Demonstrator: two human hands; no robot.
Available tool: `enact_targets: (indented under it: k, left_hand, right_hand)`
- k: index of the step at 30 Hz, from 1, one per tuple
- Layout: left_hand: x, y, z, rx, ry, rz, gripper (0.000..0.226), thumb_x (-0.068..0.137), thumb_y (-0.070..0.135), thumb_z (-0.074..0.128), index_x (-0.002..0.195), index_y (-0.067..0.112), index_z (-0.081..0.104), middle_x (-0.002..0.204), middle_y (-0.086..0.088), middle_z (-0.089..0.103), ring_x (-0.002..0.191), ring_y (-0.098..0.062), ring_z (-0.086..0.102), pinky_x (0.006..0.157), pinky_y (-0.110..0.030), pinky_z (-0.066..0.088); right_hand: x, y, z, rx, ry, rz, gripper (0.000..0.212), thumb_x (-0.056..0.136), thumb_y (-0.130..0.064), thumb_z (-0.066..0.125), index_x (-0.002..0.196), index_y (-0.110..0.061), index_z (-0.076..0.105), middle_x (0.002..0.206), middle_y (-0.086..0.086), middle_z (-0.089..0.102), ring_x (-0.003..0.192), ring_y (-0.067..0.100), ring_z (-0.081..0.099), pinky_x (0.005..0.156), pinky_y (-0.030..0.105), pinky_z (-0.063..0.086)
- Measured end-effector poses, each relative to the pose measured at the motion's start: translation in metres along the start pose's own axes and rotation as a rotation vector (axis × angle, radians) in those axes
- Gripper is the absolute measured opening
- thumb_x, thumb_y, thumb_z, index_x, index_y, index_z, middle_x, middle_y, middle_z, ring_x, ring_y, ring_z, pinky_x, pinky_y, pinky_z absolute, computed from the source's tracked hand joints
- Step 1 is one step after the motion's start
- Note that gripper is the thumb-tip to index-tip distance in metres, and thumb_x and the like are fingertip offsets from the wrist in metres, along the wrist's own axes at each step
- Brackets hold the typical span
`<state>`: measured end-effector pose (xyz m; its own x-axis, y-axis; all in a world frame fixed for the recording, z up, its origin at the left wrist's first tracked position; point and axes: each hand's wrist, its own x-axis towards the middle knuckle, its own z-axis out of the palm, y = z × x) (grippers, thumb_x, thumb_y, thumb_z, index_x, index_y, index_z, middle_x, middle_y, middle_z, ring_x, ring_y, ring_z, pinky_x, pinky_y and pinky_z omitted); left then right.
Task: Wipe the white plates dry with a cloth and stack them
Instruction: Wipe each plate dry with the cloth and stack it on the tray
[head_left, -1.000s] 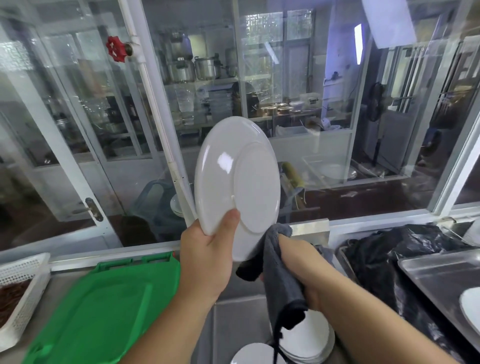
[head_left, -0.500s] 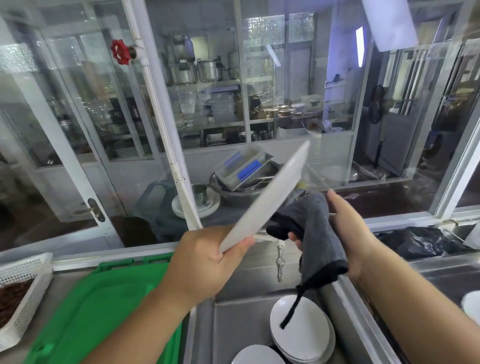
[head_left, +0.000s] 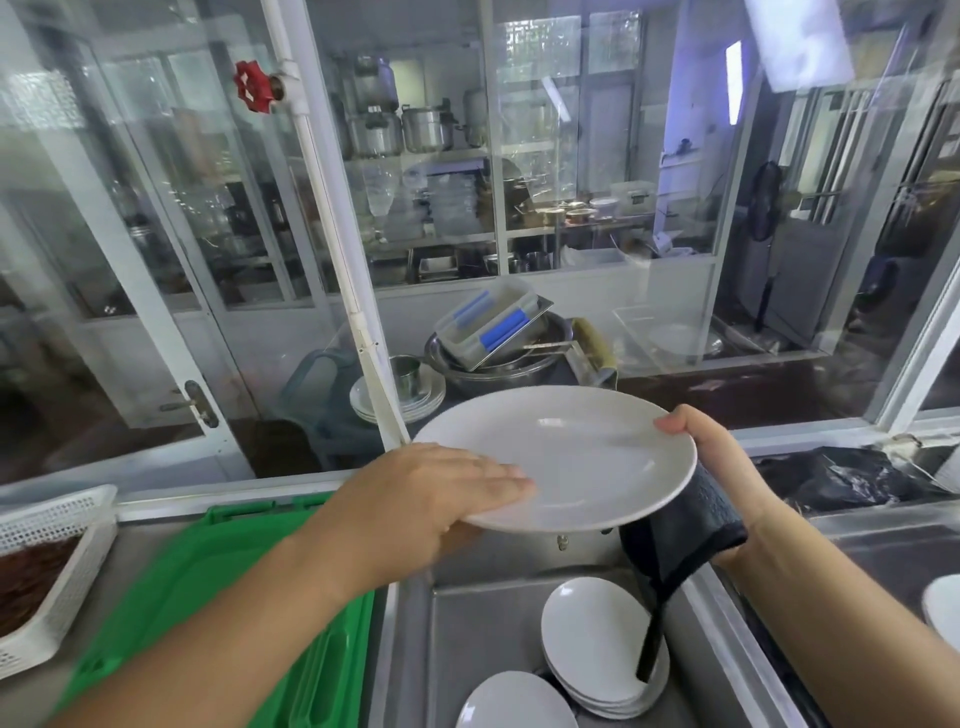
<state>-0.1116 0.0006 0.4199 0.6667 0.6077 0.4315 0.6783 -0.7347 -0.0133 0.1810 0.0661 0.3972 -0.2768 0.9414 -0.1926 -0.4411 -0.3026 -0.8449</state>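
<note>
I hold a white plate (head_left: 576, 457) face up and nearly level above the steel sink (head_left: 478, 634). My left hand (head_left: 431, 493) grips its near-left rim, fingers flat on top. My right hand (head_left: 717, 457) holds the far-right rim with the thumb over the edge and keeps a dark grey cloth (head_left: 680, 530) pressed under the plate; the cloth's tail hangs down into the sink. Below lies a stack of white plates (head_left: 602, 649) and another white plate (head_left: 514, 701) in front of it.
A green plastic tray (head_left: 208, 613) lies on the counter at left, with a white perforated basket (head_left: 47, 566) beyond it. A black bag (head_left: 841, 478) and a steel tray holding a white plate (head_left: 943, 608) are at right. A glass partition stands behind.
The plate has swung from upright, back toward me, through a steep tilt to nearly flat and face up. My right hand with the cloth moved from beside the plate to its right rim.
</note>
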Motion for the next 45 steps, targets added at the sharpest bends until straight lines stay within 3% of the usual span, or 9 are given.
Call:
enact_targets:
  k: [3, 6, 9, 11, 14, 19, 29, 39, 45]
  left_hand:
    - [-0.004, -0.006, 0.010, -0.064, 0.070, -0.100, 0.052, 0.086, 0.015, 0.081, 0.137, 0.022, 0.072, 0.139, 0.008, 0.070, 0.132, -0.016, 0.063, 0.110, -0.039, 0.046]
    - [-0.012, -0.017, 0.021, -0.083, 0.171, -0.308, 0.083, 0.077, -0.001, 0.085, 0.150, 0.030, 0.059, 0.153, 0.017, 0.053, 0.145, -0.005, 0.037, 0.119, -0.045, 0.029]
    - [-0.021, -0.026, 0.025, -0.218, 0.228, -0.591, 0.097, 0.088, -0.007, 0.068, 0.156, 0.054, 0.036, 0.162, 0.026, 0.029, 0.149, 0.009, 0.020, 0.123, -0.031, 0.021]
    - [-0.021, -0.024, 0.026, -0.584, 0.378, -0.871, 0.085, 0.098, -0.004, 0.055, 0.152, 0.059, 0.037, 0.160, 0.022, 0.038, 0.141, 0.004, 0.041, 0.111, -0.023, 0.039]
    - [-0.017, -0.023, 0.033, -1.350, 0.625, -1.263, 0.039, 0.108, 0.012, 0.050, 0.142, 0.026, 0.063, 0.133, -0.009, 0.069, 0.106, -0.026, 0.066, 0.092, -0.044, 0.059]
    - [-0.022, -0.017, 0.040, -1.637, 0.520, -1.345, 0.043, 0.109, 0.041, 0.051, 0.139, 0.015, 0.068, 0.138, -0.016, 0.071, 0.129, -0.038, 0.066, 0.111, -0.060, 0.047]
    - [-0.045, -0.022, 0.069, -1.615, 0.634, -1.492, 0.030, 0.108, 0.041, 0.057, 0.124, 0.022, 0.073, 0.105, -0.004, 0.083, 0.083, -0.025, 0.081, 0.054, -0.041, 0.063]
    - [-0.032, -0.016, 0.122, -1.602, 0.458, -1.394, 0.034, 0.109, 0.036, 0.052, 0.090, 0.048, 0.078, 0.100, 0.006, 0.083, 0.082, -0.016, 0.081, 0.060, -0.036, 0.063]
    - [0.004, 0.031, 0.144, -1.596, 0.290, -1.386, 0.022, 0.110, 0.031, 0.052, 0.112, 0.033, 0.073, 0.105, -0.002, 0.082, 0.085, -0.022, 0.080, 0.072, -0.038, 0.064]
  right_hand:
    - [-0.003, 0.009, 0.002, 0.038, 0.056, -0.011, 0.041, 0.092, -0.020, 0.044, 0.090, 0.001, 0.078, 0.074, 0.022, 0.073, 0.055, 0.033, 0.071, 0.046, 0.034, 0.058]
    - [-0.004, 0.017, 0.006, 0.084, 0.063, -0.033, 0.041, 0.081, -0.022, 0.050, 0.110, -0.003, 0.072, 0.084, 0.021, 0.072, 0.063, 0.036, 0.072, 0.055, 0.041, 0.061]
    - [-0.005, 0.023, 0.009, 0.105, 0.067, -0.054, 0.044, 0.080, -0.023, 0.050, 0.114, -0.004, 0.071, 0.089, 0.020, 0.072, 0.069, 0.036, 0.072, 0.062, 0.042, 0.061]
    - [-0.006, 0.027, 0.010, 0.120, 0.081, -0.072, 0.040, 0.087, -0.022, 0.046, 0.113, -0.006, 0.071, 0.088, 0.018, 0.074, 0.067, 0.035, 0.073, 0.057, 0.041, 0.062]
    - [-0.007, 0.036, 0.012, 0.111, 0.120, -0.088, 0.037, 0.089, -0.020, 0.046, 0.112, -0.006, 0.072, 0.084, 0.018, 0.075, 0.064, 0.034, 0.074, 0.051, 0.041, 0.060]
    - [-0.008, 0.053, 0.019, 0.053, 0.146, -0.116, 0.033, 0.091, -0.012, 0.042, 0.107, -0.006, 0.070, 0.077, 0.015, 0.075, 0.060, 0.031, 0.073, 0.046, 0.037, 0.058]
    - [-0.003, 0.104, 0.021, -0.043, 0.371, -0.052, 0.024, 0.093, -0.016, 0.061, 0.114, -0.008, 0.069, 0.083, 0.014, 0.079, 0.065, 0.028, 0.076, 0.048, 0.036, 0.058]
    - [-0.040, 0.138, -0.032, -0.104, 0.656, -0.149, 0.022, 0.085, -0.007, 0.078, 0.104, -0.019, 0.076, 0.099, 0.014, 0.081, 0.085, 0.039, 0.079, 0.067, 0.048, 0.064]
    - [-0.089, 0.133, -0.083, -0.098, 0.774, -0.148, 0.029, 0.087, -0.010, 0.079, 0.114, -0.017, 0.071, 0.101, 0.012, 0.081, 0.087, 0.037, 0.079, 0.072, 0.054, 0.066]
